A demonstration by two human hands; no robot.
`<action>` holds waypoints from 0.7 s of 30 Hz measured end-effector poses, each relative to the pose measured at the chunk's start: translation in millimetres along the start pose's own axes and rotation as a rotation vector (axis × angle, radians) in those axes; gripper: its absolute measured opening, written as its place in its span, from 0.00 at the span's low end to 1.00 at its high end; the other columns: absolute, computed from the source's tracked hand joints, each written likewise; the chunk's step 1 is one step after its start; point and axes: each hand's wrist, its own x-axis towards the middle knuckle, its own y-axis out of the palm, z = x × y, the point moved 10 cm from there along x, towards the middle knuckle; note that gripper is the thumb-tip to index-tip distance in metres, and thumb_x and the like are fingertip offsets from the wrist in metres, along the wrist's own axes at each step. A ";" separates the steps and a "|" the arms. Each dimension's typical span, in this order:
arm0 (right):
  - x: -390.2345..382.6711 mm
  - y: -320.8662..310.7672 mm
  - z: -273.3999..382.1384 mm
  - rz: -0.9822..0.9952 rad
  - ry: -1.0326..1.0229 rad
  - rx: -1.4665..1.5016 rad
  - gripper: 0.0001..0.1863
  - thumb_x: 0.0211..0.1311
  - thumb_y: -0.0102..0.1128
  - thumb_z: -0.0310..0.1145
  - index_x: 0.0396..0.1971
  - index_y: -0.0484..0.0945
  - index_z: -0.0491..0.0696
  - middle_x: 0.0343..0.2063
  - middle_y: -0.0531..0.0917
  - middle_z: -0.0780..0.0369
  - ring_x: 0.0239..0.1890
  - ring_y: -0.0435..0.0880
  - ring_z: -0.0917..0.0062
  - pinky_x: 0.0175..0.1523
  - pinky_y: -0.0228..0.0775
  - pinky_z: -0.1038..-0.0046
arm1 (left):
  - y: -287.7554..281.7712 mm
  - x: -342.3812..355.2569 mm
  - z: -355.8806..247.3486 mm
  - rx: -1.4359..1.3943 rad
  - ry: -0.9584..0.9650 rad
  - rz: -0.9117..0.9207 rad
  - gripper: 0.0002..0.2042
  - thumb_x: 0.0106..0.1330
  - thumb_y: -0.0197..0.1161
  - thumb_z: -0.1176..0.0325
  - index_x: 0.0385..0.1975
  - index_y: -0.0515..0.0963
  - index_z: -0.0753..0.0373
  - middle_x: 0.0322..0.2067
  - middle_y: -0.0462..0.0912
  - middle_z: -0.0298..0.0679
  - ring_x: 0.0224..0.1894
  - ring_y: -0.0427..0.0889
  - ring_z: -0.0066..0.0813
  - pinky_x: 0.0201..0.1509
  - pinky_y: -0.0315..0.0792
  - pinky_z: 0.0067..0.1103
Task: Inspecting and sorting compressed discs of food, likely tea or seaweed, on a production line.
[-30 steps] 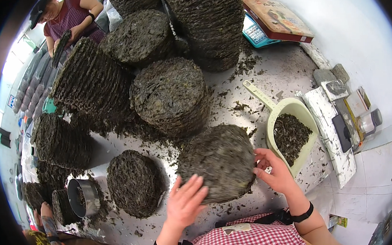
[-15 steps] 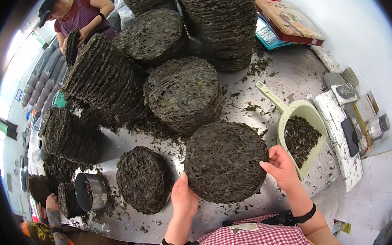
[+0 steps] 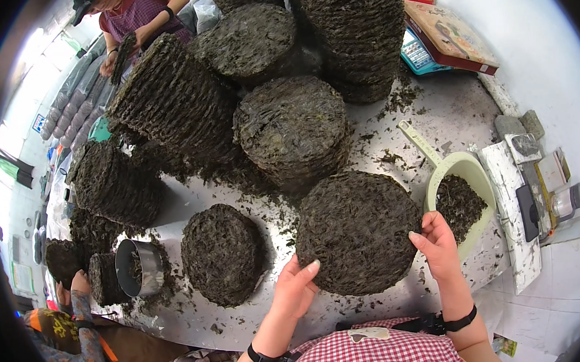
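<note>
A dark, round dried seaweed sheet [image 3: 359, 233] is held between my two hands, above the near part of the metal table [image 3: 293, 340]. My left hand [image 3: 295, 290] grips its lower left edge, thumb lying over the top face and fingers mostly underneath. At the right edge my right hand [image 3: 438, 243] pinches the sheet between thumb and fingers. Left of it lies a smaller round stack of the seaweed [image 3: 220, 255]. Just beyond it stands a taller round stack [image 3: 292, 124].
A pale green dustpan [image 3: 427, 149] with seaweed crumbs lies right of my right hand. At left stands a metal ring [image 3: 150, 269]. Tall seaweed stacks [image 3: 354, 38] fill the back. Two co-workers handle seaweed at far left and back left. A box [image 3: 454, 35] sits back right.
My left thumb has shifted from the sheet's edge onto its top face. The whole view has moved, so everything sits further right. The back-left co-worker's seaweed piece has tilted.
</note>
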 end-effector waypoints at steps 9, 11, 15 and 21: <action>-10.3 10.0 -3.9 -0.008 -0.014 0.100 0.18 0.54 0.66 0.25 0.35 0.63 0.53 0.29 0.61 0.73 0.30 0.61 0.91 0.36 0.57 0.87 | 6.4 3.9 14.9 -0.118 -0.027 0.014 0.26 0.59 0.61 0.77 0.59 0.63 0.62 0.53 0.74 0.43 0.54 0.75 0.40 0.58 0.70 0.41; -11.4 8.6 -3.9 -0.017 -0.016 0.104 0.18 0.55 0.66 0.25 0.35 0.63 0.52 0.30 0.61 0.73 0.30 0.61 0.91 0.36 0.57 0.86 | 6.9 3.5 15.4 -0.114 -0.041 0.018 0.25 0.59 0.60 0.77 0.58 0.63 0.61 0.53 0.74 0.43 0.54 0.76 0.40 0.57 0.71 0.41; -11.7 9.6 -4.2 0.003 -0.013 0.112 0.17 0.55 0.65 0.24 0.35 0.63 0.52 0.30 0.60 0.73 0.30 0.61 0.91 0.36 0.57 0.86 | 7.5 3.4 16.6 -0.138 -0.043 0.021 0.24 0.60 0.59 0.77 0.58 0.65 0.62 0.52 0.75 0.44 0.53 0.76 0.40 0.56 0.72 0.41; -10.6 10.7 -3.7 0.003 -0.021 0.123 0.17 0.55 0.65 0.23 0.35 0.63 0.52 0.30 0.61 0.73 0.30 0.61 0.90 0.36 0.58 0.86 | 10.5 2.1 15.3 -0.150 -0.041 0.037 0.21 0.63 0.57 0.75 0.57 0.66 0.62 0.51 0.76 0.44 0.54 0.76 0.40 0.57 0.72 0.41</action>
